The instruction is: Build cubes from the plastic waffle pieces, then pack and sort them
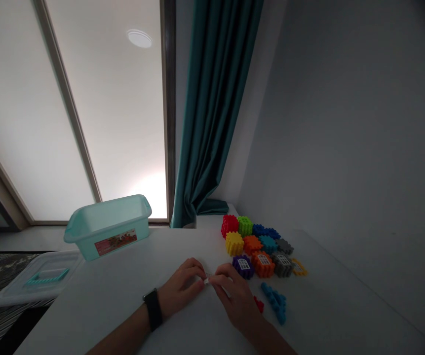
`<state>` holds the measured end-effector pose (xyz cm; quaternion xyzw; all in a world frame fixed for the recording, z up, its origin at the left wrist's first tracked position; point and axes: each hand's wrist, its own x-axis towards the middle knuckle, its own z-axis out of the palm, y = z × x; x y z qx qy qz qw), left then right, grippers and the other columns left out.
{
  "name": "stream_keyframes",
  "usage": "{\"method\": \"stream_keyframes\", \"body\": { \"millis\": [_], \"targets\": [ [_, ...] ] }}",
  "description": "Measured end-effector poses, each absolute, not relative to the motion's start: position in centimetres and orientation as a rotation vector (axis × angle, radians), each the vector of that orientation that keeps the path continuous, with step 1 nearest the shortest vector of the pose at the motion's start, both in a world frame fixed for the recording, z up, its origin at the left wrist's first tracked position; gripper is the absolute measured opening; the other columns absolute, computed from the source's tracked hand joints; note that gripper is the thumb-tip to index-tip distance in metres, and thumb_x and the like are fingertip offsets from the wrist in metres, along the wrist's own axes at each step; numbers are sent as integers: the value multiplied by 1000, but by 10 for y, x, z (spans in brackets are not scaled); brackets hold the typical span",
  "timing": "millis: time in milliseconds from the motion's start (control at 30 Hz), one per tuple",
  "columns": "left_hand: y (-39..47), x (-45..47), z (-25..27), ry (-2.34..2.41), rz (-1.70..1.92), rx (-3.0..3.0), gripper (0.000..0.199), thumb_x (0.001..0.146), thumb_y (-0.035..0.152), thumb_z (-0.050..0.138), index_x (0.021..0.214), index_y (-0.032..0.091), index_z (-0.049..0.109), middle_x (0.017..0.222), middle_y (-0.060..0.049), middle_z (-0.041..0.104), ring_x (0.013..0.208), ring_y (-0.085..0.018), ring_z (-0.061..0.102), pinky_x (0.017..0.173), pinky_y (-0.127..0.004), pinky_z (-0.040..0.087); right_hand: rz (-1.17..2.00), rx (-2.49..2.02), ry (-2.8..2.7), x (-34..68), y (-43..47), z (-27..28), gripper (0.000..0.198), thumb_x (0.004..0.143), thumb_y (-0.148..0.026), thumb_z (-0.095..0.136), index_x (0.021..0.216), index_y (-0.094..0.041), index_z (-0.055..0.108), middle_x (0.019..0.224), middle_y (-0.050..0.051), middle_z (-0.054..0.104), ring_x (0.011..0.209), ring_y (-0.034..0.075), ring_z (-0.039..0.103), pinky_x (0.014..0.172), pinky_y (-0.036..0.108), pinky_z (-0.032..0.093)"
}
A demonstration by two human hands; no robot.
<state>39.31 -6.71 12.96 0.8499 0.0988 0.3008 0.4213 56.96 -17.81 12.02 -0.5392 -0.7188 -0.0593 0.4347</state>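
Note:
My left hand [179,288], with a dark watch on its wrist, and my right hand [235,297] meet over the white table [123,291]. Between their fingertips is a small white piece [207,281], mostly hidden, possibly with a toothed edge. Both hands are closed on it. Close to my right hand stand a purple block [243,266] and an orange block [263,264], each with a white window on it. A red piece [259,304] shows partly behind that hand, and a blue angular piece [276,301] lies to its right.
Behind are red [230,226], green [245,226], yellow [234,244] and grey [282,265] toothed blocks, with a yellow frame [299,267] at the right. A mint tub [114,217] stands at the back left, beside a clear lid [38,278]. A wall [345,148] borders the right.

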Motion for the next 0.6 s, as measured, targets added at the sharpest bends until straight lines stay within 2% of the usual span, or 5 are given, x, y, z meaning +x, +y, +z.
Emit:
{"method": "stream_keyframes", "body": {
  "millis": [167,333,600],
  "targets": [
    [-67,393,127,413,915,2246,19,91,36,61,101,20,63,106,-8,59,97,-23,59,88,-37,51,-142,-1375,-1864,573,-177,126,14,97,-16,48,96,-24,60,103,6,63,92,18,65,81,31,54],
    [-65,390,120,466,1040,2519,27,90,36,65,113,22,64,109,-9,60,98,-24,59,88,-40,51,-150,-1429,-1876,574,-176,126,17,93,-13,50,100,-24,60,120,8,62,103,21,64,90,37,56],
    [-65,390,116,412,1086,2567,30,94,41,60,117,23,62,109,-9,59,99,-24,58,88,-39,52,-137,-1386,-1916,573,-175,125,16,95,-14,49,100,-25,61,118,8,64,106,22,63,91,39,55]
  ]
}}
